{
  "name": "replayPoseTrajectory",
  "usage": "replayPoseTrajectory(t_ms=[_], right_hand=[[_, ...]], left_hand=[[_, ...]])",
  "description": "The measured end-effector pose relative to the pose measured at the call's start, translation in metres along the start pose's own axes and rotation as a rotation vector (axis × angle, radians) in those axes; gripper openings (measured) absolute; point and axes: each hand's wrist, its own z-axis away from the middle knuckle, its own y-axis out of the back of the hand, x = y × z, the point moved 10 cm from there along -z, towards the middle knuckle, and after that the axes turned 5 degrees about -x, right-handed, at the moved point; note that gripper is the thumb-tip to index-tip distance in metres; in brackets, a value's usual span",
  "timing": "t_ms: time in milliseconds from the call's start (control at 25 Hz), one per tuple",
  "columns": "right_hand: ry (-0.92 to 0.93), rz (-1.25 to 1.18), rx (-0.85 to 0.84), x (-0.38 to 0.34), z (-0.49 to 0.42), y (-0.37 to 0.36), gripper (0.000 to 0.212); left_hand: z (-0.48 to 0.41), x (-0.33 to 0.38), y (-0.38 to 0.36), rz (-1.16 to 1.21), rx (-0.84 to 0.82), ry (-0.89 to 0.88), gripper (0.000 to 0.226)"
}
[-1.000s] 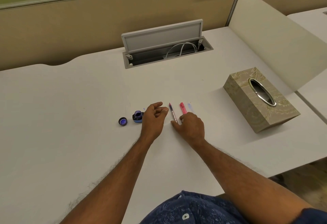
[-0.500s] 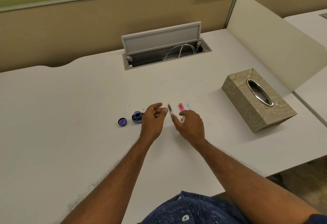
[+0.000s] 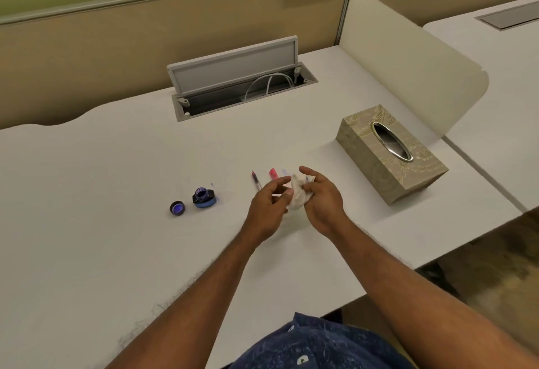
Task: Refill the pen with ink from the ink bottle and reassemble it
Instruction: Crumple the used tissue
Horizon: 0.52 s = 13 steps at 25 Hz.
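An open blue ink bottle (image 3: 204, 197) stands on the white desk (image 3: 87, 193), its dark cap (image 3: 177, 208) lying just to its left. The pen's inner section (image 3: 256, 181) with a clear reservoir lies on the desk. The pink pen barrel (image 3: 273, 173) lies beside it to the right, partly hidden by my fingers. My right hand (image 3: 322, 199) holds a crumpled white tissue (image 3: 298, 196) just above the desk. My left hand (image 3: 267, 207) meets it, fingertips touching the tissue.
A beige patterned tissue box (image 3: 390, 153) with a metal oval slot stands to the right. An open cable hatch (image 3: 242, 83) with white wires sits at the back. A cream divider panel (image 3: 408, 56) borders the desk's right side. Small blue ink marks (image 3: 214, 190) dot the desk.
My right hand has lifted off the desk near the pen parts and now holds a crumpled tissue. My left hand has moved right, away from the ink bottle, to meet it.
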Motion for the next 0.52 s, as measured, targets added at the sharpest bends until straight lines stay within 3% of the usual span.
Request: replayPoseTrajectory(t_ms=[280, 520], right_hand=[[0.277, 0.18, 0.132, -0.03, 0.035, 0.041, 0.026], [0.256, 0.078, 0.091, -0.04, 0.061, 0.091, 0.036]], left_hand=[[0.001, 0.017, -0.061, -0.034, -0.078, -0.081, 0.038], [-0.002, 0.023, -0.123, -0.016, -0.055, -0.108, 0.033]])
